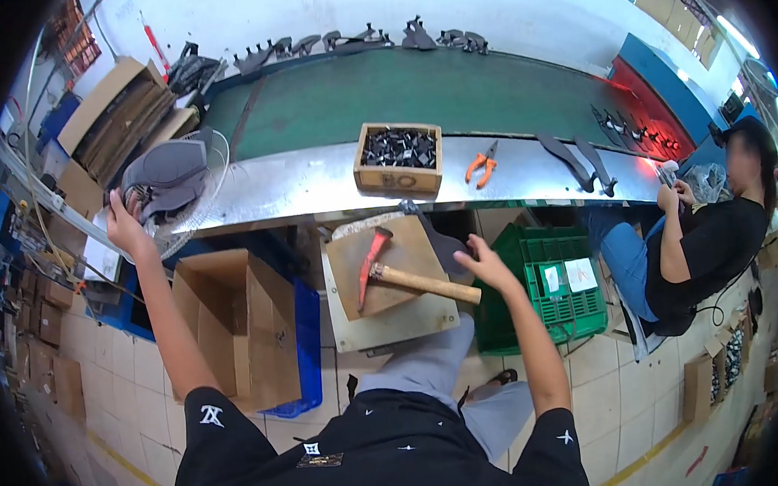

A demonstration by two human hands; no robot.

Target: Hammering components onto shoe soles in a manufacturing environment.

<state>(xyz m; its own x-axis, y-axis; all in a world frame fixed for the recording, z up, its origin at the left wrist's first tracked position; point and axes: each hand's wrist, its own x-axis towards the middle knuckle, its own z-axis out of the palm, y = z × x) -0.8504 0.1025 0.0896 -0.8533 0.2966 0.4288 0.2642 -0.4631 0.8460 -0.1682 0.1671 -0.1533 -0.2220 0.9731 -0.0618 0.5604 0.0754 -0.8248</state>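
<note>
At the far left my left hand [125, 226] reaches up to a pile of grey shoe soles [167, 174] in a wire basket [214, 186]. One finger is stretched up along the pile; the others are partly hidden, so its grip is unclear. My right hand [489, 266] is open, thumb and fingers apart, beside a dark heeled sole [444, 243] at the bench edge. The thumb is close to that sole's rim. In front of me a hammer [422, 282] with a red head and wooden handle lies on a brown pad [342, 263] over a pale work stand [350, 331].
A wooden box [399, 181] of small dark parts, orange-handled pliers [482, 164] and dark soles [565, 161] lie on the metal ledge. Behind runs a green belt [355, 95]. Below stand a cardboard box [266, 329] and a green crate [542, 310]. A co-worker [714, 235] sits right.
</note>
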